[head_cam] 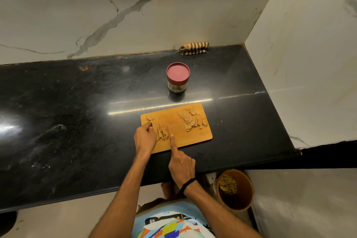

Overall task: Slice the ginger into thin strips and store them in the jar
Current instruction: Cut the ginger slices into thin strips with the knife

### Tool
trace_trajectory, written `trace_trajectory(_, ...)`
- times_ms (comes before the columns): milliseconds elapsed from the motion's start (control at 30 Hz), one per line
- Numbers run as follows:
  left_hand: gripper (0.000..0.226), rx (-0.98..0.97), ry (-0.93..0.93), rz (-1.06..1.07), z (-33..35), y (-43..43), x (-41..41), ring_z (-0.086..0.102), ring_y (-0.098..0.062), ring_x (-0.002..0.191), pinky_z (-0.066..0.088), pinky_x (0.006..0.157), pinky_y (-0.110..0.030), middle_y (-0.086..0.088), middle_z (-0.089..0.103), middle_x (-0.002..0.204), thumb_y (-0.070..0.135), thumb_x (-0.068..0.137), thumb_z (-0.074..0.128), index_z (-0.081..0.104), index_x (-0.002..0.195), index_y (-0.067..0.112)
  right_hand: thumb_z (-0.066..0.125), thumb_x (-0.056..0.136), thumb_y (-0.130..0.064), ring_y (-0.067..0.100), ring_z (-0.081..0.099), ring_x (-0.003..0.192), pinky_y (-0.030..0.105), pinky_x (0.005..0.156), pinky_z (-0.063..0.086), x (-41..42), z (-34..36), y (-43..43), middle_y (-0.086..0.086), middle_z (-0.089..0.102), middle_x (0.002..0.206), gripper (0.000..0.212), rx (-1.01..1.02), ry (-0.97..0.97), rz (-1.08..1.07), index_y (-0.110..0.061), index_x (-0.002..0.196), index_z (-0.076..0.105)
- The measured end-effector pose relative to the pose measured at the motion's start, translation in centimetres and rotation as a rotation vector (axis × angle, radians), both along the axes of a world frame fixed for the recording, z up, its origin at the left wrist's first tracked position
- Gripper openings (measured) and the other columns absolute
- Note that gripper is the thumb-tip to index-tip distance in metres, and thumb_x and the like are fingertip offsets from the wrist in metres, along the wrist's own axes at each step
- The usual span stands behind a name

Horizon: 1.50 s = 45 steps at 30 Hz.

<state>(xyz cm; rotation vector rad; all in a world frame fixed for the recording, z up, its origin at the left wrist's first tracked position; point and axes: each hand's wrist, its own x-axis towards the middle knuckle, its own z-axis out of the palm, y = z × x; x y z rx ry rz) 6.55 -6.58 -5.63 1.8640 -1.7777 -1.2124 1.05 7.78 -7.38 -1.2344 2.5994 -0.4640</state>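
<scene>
Grip: right hand (181, 168) clamped on knife (169, 130), index finger along spine, blade just right of ginger strips (162, 132) at left end of cutting board (195, 137). Touching strips' left edge, left hand (145, 138) curled — hold unclear. Uncut ginger slices (190, 120) heaped at right end. Likely light, stiff, damp-slippery — pin under fingertips; pinch bunches for lidded jar (177, 77).

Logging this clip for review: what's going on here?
A person is cutting ginger on a wooden cutting board. The right hand holds a knife, forefinger along its back, beside a pile of ginger strips next to the left hand. Uncut ginger slices wait at the board's right. The jar behind has its lid on.
</scene>
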Motion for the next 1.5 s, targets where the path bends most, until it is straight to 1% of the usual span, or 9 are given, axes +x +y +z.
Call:
trace_trajectory(267,0.039,-0.023,-0.032,-0.028,0.5,0.2,-0.1,0.067,-0.022,0.091,0.057,0.082,-0.037,-0.011,0.068,0.126,0.012,0.104,0.047,0.052,0.143,0.008,0.069,0.079,-0.006,0.005,0.024,0.041,0.021,0.042,0.022,-1.1,0.0,0.1,-0.01,0.032,0.052,0.085,-0.029,-0.014,-0.01,-0.021,0.154,0.03)
trace_trajectory(367,0.04,-0.138,-0.067,-0.059,1.6,0.5,-0.8,0.064,-0.021,0.087,0.051,0.077,-0.032,-0.015,0.071,0.114,0.008,0.103,0.047,0.053,0.142,0.004,0.067,0.084,-0.007,0.005,0.025,0.042,0.02,0.044,0.02,-1.6,0.6,0.4,-0.011,0.032,0.053,0.083,-0.07,-0.061,-0.015,-0.022,0.154,0.026)
trace_trajectory(500,0.041,-0.304,-0.099,-0.214,2.4,0.3,-3.4,0.054,-0.027,0.119,0.046,0.099,-0.035,-0.016,0.06,0.127,0.016,0.102,0.055,0.054,0.142,0.006,0.048,0.101,-0.015,0.005,0.028,0.043,0.011,0.045,0.019,-3.5,2.5,0.2,-0.013,0.032,0.052,0.057,-0.233,-0.175,-0.164,-0.023,0.154,0.028)
trace_trajectory(733,0.047,-0.403,-0.264,-0.553,1.1,-0.2,-8.3,0.045,-0.023,0.118,0.049,0.092,-0.033,-0.009,0.049,0.132,0.036,0.094,0.066,0.06,0.136,0.015,0.04,0.106,-0.026,0.008,0.041,0.045,0.017,0.048,0.032,-6.6,3.7,0.6,-0.006,0.042,0.052,0.05,-0.29,-0.245,-0.328,-0.037,0.15,0.02)
trace_trajectory(867,0.033,-0.413,-0.186,-0.431,0.7,0.3,-8.3,0.048,-0.024,0.119,0.048,0.089,-0.029,-0.009,0.051,0.13,0.03,0.088,0.076,0.074,0.115,0.012,0.04,0.105,-0.028,0.011,0.048,0.049,0.022,0.049,0.035,-7.0,3.3,1.2,-0.001,0.05,0.055,0.051,-0.265,-0.253,-0.328,-0.04,0.15,0.02)
trace_trajectory(967,0.023,-0.39,-0.071,-0.335,0.7,0.6,-7.7,0.049,-0.021,0.119,0.042,0.09,-0.024,-0.008,0.052,0.127,0.028,0.084,0.08,0.077,0.103,0.015,0.041,0.105,-0.027,0.01,0.043,0.047,0.02,0.048,0.031,-7.1,3.2,1.3,-0.005,0.044,0.052,0.052,-0.25,-0.241,-0.313,-0.039,0.151,0.02)
trace_trajectory(1133,0.015,-0.337,0.065,-0.334,2.1,0.3,-6.4,0.062,-0.018,0.104,0.051,0.09,-0.031,-0.004,0.068,0.111,0.019,0.093,0.07,0.074,0.105,0.012,0.042,0.105,-0.027,0.008,0.042,0.047,0.018,0.047,0.032,-7.1,3.1,0.9,-0.007,0.041,0.052,0.053,-0.225,-0.249,-0.264,-0.038,0.151,0.019)
trace_trajectory(1300,0.015,-0.223,-0.103,-0.515,2.5,-1.4,-5.5,0.067,-0.02,0.094,0.056,0.086,-0.035,-0.005,0.074,0.104,0.012,0.095,0.066,0.076,0.106,0.011,0.042,0.104,-0.027,0.008,0.04,0.048,0.018,0.049,0.034,-7.1,3.1,0.5,-0.009,0.039,0.053,0.053,-0.208,-0.273,-0.208,-0.037,0.151,0.019)
trace_trajectory(1500,0.026,-0.241,-0.246,-0.678,2.5,-2.2,-6.5,0.066,-0.025,0.105,0.053,0.097,-0.037,-0.01,0.073,0.114,0.002,0.094,0.061,0.075,0.114,0.007,0.04,0.105,-0.028,0.009,0.042,0.05,0.021,0.051,0.038,-6.3,2.4,0.2,-0.008,0.04,0.055,0.052,-0.135,-0.292,-0.118,-0.036,0.152,0.02)
